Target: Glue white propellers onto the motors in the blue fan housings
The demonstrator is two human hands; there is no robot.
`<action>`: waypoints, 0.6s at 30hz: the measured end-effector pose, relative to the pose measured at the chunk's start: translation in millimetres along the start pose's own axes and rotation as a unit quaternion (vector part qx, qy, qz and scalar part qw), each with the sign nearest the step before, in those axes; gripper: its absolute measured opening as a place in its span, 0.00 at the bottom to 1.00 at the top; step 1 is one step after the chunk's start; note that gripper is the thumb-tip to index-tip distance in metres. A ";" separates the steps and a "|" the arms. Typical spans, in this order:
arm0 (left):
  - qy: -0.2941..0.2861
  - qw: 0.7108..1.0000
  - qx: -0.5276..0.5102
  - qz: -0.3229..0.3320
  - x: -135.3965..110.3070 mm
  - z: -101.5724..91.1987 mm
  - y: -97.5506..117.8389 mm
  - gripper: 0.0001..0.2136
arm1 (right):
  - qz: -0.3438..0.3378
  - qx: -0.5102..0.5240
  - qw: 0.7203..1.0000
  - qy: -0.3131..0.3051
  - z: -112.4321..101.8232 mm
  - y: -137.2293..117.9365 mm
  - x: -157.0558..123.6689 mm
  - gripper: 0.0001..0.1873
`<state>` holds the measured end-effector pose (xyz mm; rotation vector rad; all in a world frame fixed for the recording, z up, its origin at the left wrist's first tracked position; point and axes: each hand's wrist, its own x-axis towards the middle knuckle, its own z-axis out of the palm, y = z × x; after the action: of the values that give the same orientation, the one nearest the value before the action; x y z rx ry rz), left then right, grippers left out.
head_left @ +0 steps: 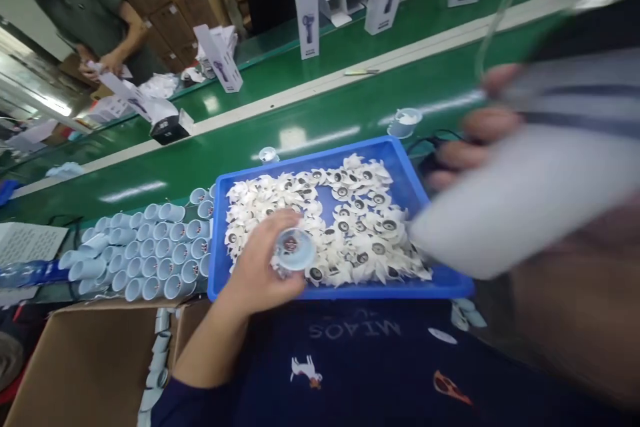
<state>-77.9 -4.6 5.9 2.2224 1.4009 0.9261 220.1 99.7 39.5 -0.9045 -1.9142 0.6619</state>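
Observation:
My left hand (265, 263) is closed around a light-blue cup-shaped housing (296, 249), its open end facing up and small parts showing inside. It is held above a blue tray (320, 292) full of white fan impellers (360, 240), many with dark ring-shaped hubs. On the right, close to the camera, my right hand (473, 140) curls its fingers around a large white-grey tapered object (530, 193). Motion smears that object, so its kind cannot be made out. Its narrow end overlaps the tray's right side in view.
Many light-blue housings (163, 248) stand in rows left of the tray. Two more housings (405, 121) are behind it on the green bench (320, 113). An open cardboard box (90, 367) is at lower left. White printed boxes (309, 13) and a co-worker (95, 20) are across the bench.

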 end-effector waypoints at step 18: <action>0.051 0.996 -0.052 0.045 32.4 57.1 44.4 0.14 | 0.188 0.432 0.882 0.025 39.5 -65.4 14.1 0.36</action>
<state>0.4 7.1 2.3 2.2037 1.2730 1.1322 159.2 68.9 76.6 -0.6751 -1.1646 1.5436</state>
